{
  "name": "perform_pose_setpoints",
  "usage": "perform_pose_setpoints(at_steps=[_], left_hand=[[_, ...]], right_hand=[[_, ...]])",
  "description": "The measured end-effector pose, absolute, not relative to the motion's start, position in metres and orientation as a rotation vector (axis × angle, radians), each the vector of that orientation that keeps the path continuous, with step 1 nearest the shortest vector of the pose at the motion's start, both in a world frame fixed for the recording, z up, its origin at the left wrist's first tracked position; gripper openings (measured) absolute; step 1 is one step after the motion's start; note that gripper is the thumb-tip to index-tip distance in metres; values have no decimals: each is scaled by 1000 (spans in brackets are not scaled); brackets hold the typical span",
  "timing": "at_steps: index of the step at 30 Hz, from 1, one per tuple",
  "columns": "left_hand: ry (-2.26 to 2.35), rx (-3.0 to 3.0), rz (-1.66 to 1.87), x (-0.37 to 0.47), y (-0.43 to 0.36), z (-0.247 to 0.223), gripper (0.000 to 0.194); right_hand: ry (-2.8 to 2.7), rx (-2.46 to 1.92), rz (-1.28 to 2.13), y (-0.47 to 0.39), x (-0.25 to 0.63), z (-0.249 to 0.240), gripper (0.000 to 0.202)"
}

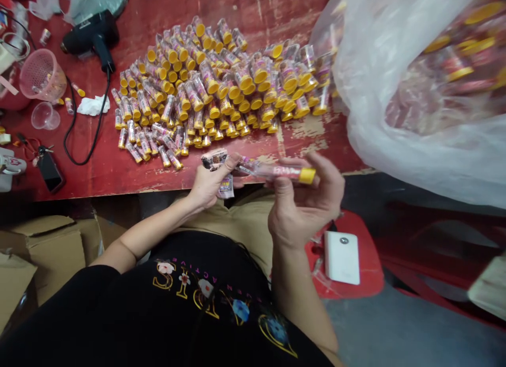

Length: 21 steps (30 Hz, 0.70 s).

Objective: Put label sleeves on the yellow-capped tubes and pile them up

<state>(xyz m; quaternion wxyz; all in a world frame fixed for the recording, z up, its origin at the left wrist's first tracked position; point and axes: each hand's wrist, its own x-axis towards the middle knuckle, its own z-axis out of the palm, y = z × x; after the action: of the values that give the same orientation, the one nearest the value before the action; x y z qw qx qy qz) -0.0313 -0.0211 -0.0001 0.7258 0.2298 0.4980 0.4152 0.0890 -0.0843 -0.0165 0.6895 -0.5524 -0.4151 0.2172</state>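
Note:
My right hand grips a clear tube with a yellow cap, held nearly level above the table's front edge. Between the thumb and fingers of my left hand is a bunch of printed plastic sleeves, part of it hanging below the fingers. At its left end the tube meets a clear printed film by my left thumb; whether the film is around the tube or beside it I cannot tell. Beyond both hands lies a large heap of similar yellow-capped tubes on the red table.
A black hair dryer with its cord lies left of the heap, near a pink basket and a phone. At right bulges a large plastic bag of tubes. Below it, a white power bank rests on a red stool.

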Motion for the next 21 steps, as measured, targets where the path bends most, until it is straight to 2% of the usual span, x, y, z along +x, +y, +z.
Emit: perform_pose_setpoints(at_steps=[3,9,15,21], left_hand=[[1022,484,892,-33,-21,4,58],[982,574,777,-40,-25,9,59],[1023,600,819,-53,-34,6,64],[1023,583,856,-65,-32,5,64]], right_hand=[[-1115,-1286,484,-98,93,-17,32],[-1255,-1219,608,-99,95,-18,41],[-1084,-1252,480,-82,71,-20,17],[-1070,-1098,427,-69,55,-25,29]])
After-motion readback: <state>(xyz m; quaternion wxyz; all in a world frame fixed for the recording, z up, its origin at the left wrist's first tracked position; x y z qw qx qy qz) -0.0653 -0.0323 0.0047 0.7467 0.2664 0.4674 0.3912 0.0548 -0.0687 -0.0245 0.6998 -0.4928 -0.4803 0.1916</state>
